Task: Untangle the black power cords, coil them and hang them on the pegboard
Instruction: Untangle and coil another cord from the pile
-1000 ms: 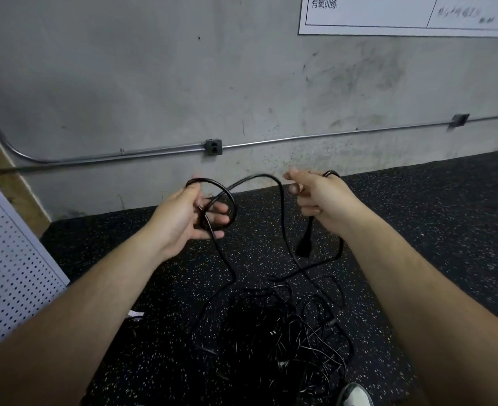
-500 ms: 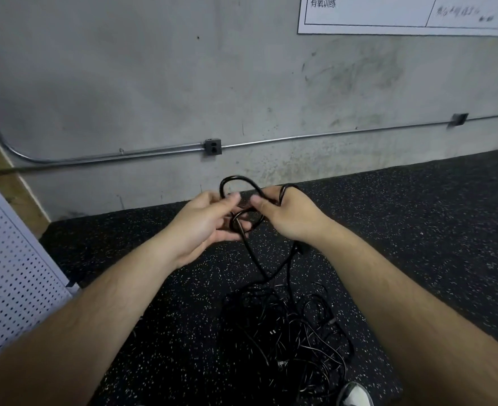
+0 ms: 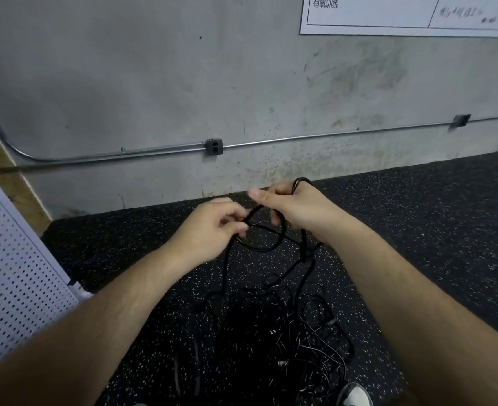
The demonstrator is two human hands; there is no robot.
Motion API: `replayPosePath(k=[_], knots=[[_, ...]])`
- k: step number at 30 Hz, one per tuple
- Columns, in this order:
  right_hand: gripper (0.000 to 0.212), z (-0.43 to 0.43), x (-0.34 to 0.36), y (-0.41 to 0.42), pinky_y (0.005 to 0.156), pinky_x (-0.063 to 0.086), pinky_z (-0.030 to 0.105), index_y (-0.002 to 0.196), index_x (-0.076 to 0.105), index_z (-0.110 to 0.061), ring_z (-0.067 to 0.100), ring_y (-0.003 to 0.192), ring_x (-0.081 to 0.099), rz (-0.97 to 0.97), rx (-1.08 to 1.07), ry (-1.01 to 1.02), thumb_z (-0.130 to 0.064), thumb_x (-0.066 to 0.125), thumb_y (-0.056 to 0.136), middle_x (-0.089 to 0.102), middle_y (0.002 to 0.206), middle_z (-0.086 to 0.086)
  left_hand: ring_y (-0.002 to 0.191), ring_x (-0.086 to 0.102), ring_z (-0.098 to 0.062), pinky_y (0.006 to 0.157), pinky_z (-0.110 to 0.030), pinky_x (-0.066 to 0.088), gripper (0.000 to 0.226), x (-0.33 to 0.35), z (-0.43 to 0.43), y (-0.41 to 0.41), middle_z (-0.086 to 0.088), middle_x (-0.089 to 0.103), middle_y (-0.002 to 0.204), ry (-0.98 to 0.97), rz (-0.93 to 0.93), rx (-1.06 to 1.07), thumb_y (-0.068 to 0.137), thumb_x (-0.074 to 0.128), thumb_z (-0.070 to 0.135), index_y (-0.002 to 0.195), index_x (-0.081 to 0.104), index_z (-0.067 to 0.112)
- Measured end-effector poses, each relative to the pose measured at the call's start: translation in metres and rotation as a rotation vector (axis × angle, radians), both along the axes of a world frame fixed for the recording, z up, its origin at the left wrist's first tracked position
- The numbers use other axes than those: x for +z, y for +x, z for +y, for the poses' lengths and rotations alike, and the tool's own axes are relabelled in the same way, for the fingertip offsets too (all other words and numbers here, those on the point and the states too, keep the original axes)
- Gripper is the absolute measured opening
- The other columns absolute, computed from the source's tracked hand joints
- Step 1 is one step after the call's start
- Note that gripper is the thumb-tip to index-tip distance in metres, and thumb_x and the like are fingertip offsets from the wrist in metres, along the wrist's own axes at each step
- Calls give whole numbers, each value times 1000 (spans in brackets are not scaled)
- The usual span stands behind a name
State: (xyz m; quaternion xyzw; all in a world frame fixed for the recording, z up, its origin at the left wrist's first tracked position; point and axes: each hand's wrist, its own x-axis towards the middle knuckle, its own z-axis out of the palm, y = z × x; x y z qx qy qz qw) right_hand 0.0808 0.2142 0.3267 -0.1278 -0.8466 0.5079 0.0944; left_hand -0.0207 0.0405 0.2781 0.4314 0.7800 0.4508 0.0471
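Coiling step, by my read: your left hand (image 3: 212, 227) pinches the cord (image 3: 263, 249) loop; your right hand (image 3: 297, 209) curls its fingers round the far side, above the pile (image 3: 271, 332) on the floor (image 3: 417, 230). Next move likely needs slack drawn up evenly; the pegboard (image 3: 13, 273) stands at left.

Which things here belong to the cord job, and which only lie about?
Job: looped black power cord gripped by left hand and right hand; tangled black cord pile; white perforated pegboard.
Lying about: grey metal conduit; grey outlet box; white paper notice.
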Motion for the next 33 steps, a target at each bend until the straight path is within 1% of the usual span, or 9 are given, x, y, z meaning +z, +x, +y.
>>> replayPosePath(k=[5, 8, 11, 15, 20, 23, 26, 30, 33], knots=[[59, -3, 3, -1, 52, 38, 15, 75, 64, -16, -1, 48, 52, -205, 59, 289, -74, 60, 84, 61, 54, -13, 86, 64, -7, 82, -18, 47, 17, -4, 1, 1, 5, 66, 88, 8, 267, -26, 93, 69, 5, 84, 74, 19], [45, -7, 0, -1, 44, 33, 11, 65, 61, -16, -2, 38, 45, -180, 83, 331, -47, 64, 97, 53, 41, -13, 87, 62, -7, 80, -16, 45, 24, -5, 1, -1, 9, 64, 85, 21, 306, 0, 94, 69, 7, 82, 68, 28], [23, 0, -3, 0, 58, 42, 20, 89, 69, -17, 5, 61, 60, -56, -60, 35, -35, 60, 102, 70, 63, -10, 87, 64, -3, 81, -17, 46, 22, -12, -3, -10, 9, 66, 87, -1, 240, 83, 96, 65, 7, 87, 65, 26], [24, 24, 5, 6, 43, 30, 23, 93, 67, -8, 14, 53, 53, 23, -247, -440, -21, 50, 102, 69, 69, 1, 83, 69, -2, 83, -25, 52, 23, -16, -4, -16, 6, 72, 87, 9, -9, 93, 101, 57, 5, 94, 61, 26], [39, 15, -2, 9, 58, 40, 24, 80, 67, -26, 7, 51, 50, -306, 64, 260, -62, 58, 94, 65, 62, -7, 83, 63, -5, 82, -29, 51, 24, -16, 2, -7, 17, 70, 90, 4, 13, 12, 102, 55, 6, 96, 61, 29], [40, 11, -9, 6, 60, 35, 26, 67, 57, -26, 5, 59, 45, -309, 130, 361, -53, 63, 96, 49, 60, -14, 92, 64, -1, 84, -29, 49, 19, -13, 4, -3, 22, 68, 93, -20, 25, -21, 103, 54, 10, 98, 60, 27], [34, 15, -9, 8, 71, 43, 28, 82, 67, -18, 8, 65, 52, -145, -39, 109, -41, 55, 104, 57, 70, -8, 98, 62, 2, 87, -31, 47, 13, -10, -1, -3, 23, 69, 97, -60, -37, -18, 106, 51, 17, 100, 56, 27], [26, 32, -5, 8, 58, 39, 24, 91, 65, -17, 9, 65, 55, 136, -462, -501, -34, 52, 106, 58, 74, -6, 96, 65, 4, 93, -28, 44, 7, -11, -7, -7, 14, 75, 94, -148, -50, -75, 105, 53, 25, 98, 50, 26], [26, 40, -4, 10, 50, 40, 21, 94, 66, -15, 9, 64, 53, 72, -493, -351, -26, 47, 108, 61, 77, -5, 78, 63, 4, 85, -32, 44, 10, -15, -5, -6, 7, 74, 82, -142, -53, -42, 104, 56, 22, 97, 49, 26]])
